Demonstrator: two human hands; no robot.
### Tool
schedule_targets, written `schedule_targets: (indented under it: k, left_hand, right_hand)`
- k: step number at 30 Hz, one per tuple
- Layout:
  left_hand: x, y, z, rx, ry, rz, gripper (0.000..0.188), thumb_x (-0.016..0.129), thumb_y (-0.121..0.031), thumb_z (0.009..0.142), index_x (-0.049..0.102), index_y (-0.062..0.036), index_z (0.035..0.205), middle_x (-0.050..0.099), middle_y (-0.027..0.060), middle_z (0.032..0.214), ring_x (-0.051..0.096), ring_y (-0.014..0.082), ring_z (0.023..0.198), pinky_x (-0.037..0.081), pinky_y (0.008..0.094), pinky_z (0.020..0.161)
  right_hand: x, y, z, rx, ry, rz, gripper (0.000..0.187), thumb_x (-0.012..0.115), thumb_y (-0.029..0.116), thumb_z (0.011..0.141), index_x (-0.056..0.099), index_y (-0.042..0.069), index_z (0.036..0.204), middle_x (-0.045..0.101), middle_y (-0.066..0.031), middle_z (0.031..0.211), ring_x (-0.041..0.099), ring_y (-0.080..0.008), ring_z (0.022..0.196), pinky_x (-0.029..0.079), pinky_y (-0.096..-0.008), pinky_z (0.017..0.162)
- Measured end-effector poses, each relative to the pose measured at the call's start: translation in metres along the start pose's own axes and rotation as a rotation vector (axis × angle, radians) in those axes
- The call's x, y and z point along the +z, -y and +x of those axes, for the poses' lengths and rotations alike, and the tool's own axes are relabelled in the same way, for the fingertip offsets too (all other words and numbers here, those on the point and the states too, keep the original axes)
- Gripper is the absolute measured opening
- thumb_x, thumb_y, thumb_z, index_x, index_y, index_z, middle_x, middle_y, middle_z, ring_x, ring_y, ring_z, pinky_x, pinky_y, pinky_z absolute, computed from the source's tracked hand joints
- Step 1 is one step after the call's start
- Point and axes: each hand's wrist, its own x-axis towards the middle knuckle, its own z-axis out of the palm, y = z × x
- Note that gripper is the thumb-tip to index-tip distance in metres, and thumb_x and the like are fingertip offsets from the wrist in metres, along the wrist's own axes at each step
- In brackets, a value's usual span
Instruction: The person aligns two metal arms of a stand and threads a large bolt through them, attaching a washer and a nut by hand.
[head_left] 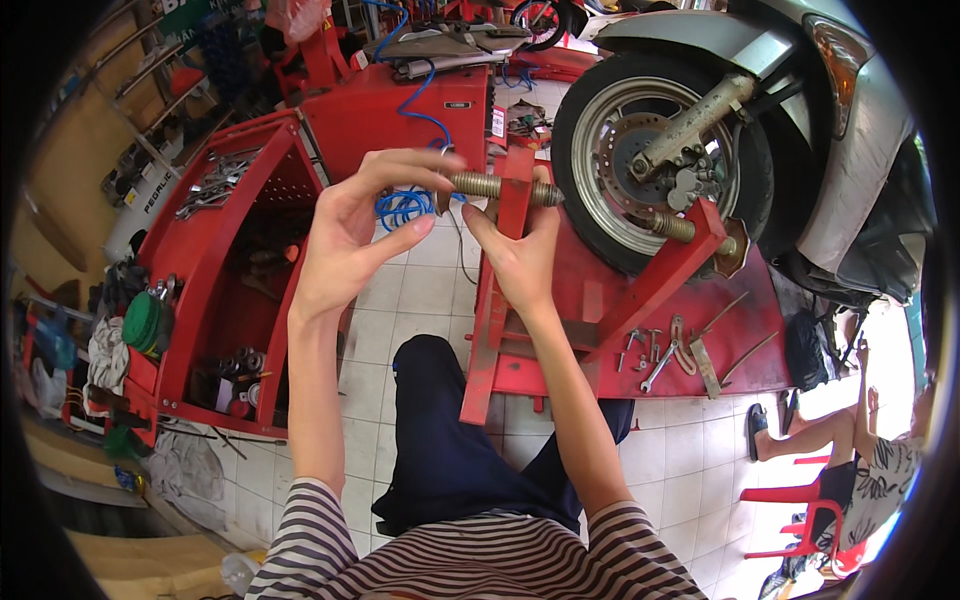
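A red metal wheel clamp with two uprights stands at the front of the red lift platform. Through its left upright (515,200) runs a thick threaded screw (478,185), its dull metal end plate (441,197) on the left side. My left hand (352,220) is around that plate, thumb and fingers apart, with blurred fingertips. My right hand (522,262) grips the left upright just under the screw, thumb on one side and fingers on the other. A second threaded screw (672,227) passes through the right upright (655,285).
A scooter's front wheel (655,150) stands behind the clamp. Wrenches (660,368) and other hand tools lie on the lift platform (745,320). At left is a red tool cart (190,330); a coiled blue hose (405,207) lies beyond my left hand. A person (880,460) sits at the right.
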Motion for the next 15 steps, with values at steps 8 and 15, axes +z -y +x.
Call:
schedule_targets:
  k: [8,15]
  left_hand:
    - [0.019,0.01,0.005,-0.257,-0.146,-0.079,0.03,0.059,-0.012,0.099,0.06,0.0011,0.126,0.066,0.0084,0.122,0.059,0.0156,0.113,0.044,0.0296,0.096]
    - [-0.001,0.004,-0.016,0.013,0.019,-0.111,0.029,0.068,0.001,0.085,0.053,0.0025,0.11,0.071,0.0166,0.106,0.063,0.0175,0.105,0.047,0.0338,0.095]
  right_hand:
    - [0.0,0.001,0.0,-0.003,-0.001,-0.011,0.031,0.073,0.002,0.079,0.049,0.004,0.098,0.057,-0.0001,0.082,0.05,-0.0062,0.076,0.045,-0.0265,0.069]
    - [-0.001,-0.001,0.001,-0.029,0.018,-0.039,0.031,0.073,0.0,0.079,0.05,0.003,0.099,0.058,0.0003,0.085,0.05,-0.0066,0.077,0.046,-0.0264,0.07]
